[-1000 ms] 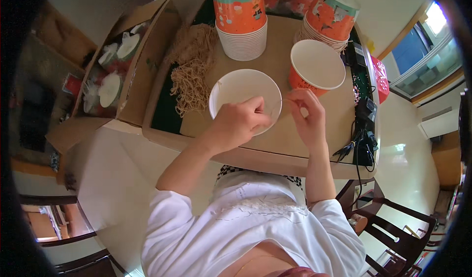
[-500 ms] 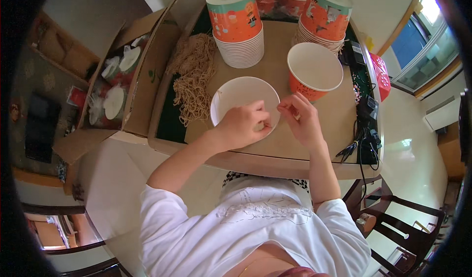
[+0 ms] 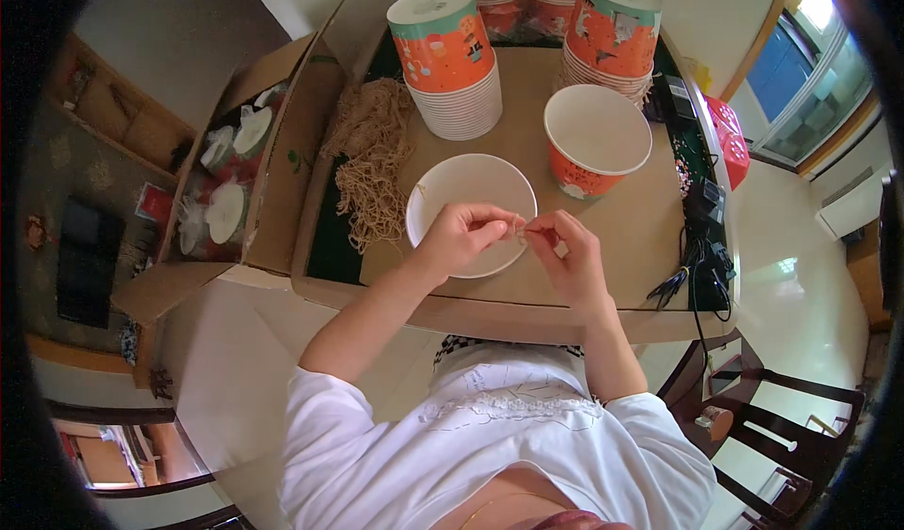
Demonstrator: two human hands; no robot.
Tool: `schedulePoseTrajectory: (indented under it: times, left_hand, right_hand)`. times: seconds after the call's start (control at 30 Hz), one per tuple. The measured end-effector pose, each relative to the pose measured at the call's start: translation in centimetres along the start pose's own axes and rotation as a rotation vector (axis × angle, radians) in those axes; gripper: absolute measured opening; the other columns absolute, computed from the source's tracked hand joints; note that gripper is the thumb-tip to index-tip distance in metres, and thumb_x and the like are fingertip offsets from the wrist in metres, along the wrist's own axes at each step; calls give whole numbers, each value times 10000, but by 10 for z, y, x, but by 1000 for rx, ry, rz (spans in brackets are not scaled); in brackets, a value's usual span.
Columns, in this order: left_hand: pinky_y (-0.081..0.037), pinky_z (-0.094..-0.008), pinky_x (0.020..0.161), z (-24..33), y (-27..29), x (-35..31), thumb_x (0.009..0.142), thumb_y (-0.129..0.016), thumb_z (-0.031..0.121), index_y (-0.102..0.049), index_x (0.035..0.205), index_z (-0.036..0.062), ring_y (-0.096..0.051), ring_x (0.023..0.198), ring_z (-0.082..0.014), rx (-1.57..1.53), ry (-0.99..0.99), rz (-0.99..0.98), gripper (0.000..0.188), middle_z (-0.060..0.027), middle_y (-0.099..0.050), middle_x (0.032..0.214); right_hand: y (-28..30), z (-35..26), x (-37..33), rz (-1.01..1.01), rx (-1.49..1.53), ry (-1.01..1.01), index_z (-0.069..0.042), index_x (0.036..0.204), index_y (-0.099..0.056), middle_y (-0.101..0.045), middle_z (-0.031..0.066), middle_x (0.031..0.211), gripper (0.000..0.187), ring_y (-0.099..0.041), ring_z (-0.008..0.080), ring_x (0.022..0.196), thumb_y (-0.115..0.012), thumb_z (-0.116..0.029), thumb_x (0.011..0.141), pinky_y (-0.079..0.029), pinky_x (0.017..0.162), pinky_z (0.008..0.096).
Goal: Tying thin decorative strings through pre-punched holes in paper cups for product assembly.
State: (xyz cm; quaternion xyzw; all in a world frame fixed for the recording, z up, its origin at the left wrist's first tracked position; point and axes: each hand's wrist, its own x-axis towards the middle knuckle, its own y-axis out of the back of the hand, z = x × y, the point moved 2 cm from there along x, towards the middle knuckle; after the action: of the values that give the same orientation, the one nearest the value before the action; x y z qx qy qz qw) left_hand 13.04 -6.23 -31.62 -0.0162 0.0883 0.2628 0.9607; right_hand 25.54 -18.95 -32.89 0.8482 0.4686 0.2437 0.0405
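Observation:
A paper bucket (image 3: 461, 184) with a white inside stands at the table's front, its open top facing me. Over its right rim my left hand (image 3: 463, 238) and my right hand (image 3: 568, 252) meet, fingertips pinched close together. Between them shows a bit of thin pale string (image 3: 520, 232), mostly hidden by the fingers. A tan strand also touches the bucket's left rim. Just right of my hands sits a second open bucket (image 3: 598, 133), orange outside. A tangled heap of tan string (image 3: 375, 177) lies to the left of the first bucket.
Two stacks of upturned orange-and-green buckets, left (image 3: 450, 59) and right (image 3: 612, 36), stand farther back, with more stacks behind. At left, an open cardboard box (image 3: 299, 168) holds wrapped tubs. Black cables and adapters (image 3: 697, 248) lie along the right edge, near a red plastic item (image 3: 727, 139).
My left hand has turned, and its fingertips have come up to my right hand's at the rim. My right hand has shifted slightly down and left.

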Motion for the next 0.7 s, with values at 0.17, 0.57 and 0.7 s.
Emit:
schedulePoseTrajectory:
  times: [0.17,0.57,0.7]
  left_hand:
    - [-400,-204,519,-4,-3,2,869,-573,30,-692,1029,5,-474,588,-25,132,-172,-8,201,32,-628,742]
    - [-421,-296,509,12,-21,-10,789,-693,100,-724,902,82,-521,519,-138,605,-176,108,118,-68,-603,617]
    - [-452,-334,526,13,-24,-13,784,-678,119,-697,863,102,-588,561,-215,796,-351,163,84,-84,-616,649]
  right_hand:
    - [0,3,-3,31,-1,12,-5,922,-609,-608,101,824,102,-624,188,718,-642,13,826,-504,626,282]
    - [2,3,-12,28,-38,-39,-16,936,-587,-647,93,867,136,-641,186,757,-638,27,817,-524,653,290]
    - [3,0,-12,28,-75,-35,-24,932,-585,-642,95,862,138,-634,205,746,-643,14,812,-522,642,295]
